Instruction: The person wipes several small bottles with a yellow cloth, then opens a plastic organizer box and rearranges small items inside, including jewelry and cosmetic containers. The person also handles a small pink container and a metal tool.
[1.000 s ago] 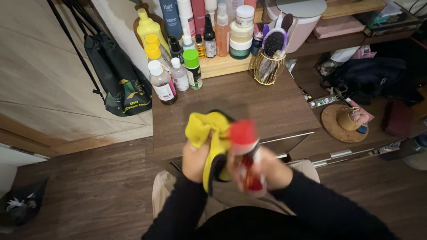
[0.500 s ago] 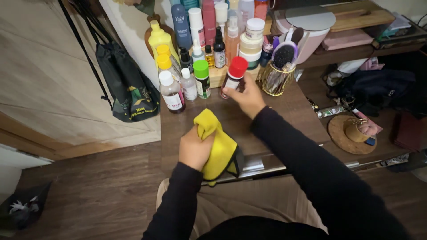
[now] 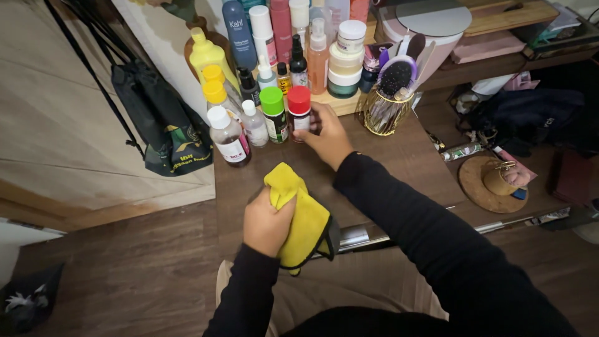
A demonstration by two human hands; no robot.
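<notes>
My right hand [image 3: 324, 136] grips a small bottle with a red cap [image 3: 299, 111], which stands upright on the dark wooden tabletop [image 3: 399, 156] next to a green-capped bottle [image 3: 272, 113]. My left hand [image 3: 267, 221] is closed around a bunched yellow cloth [image 3: 301, 218] near the table's front edge. Both arms wear black sleeves.
Several bottles and jars crowd the back left of the table and a raised wooden shelf [image 3: 337, 103]. A gold wire holder with brushes [image 3: 385, 106] stands to the right. A black drawstring bag [image 3: 159, 122] hangs at the left. A round cork mat [image 3: 483, 178] lies on a lower surface.
My right hand carried the red-capped bottle from in front of me to the row of bottles and set it upright beside the green-capped one. My left hand kept the yellow cloth.
</notes>
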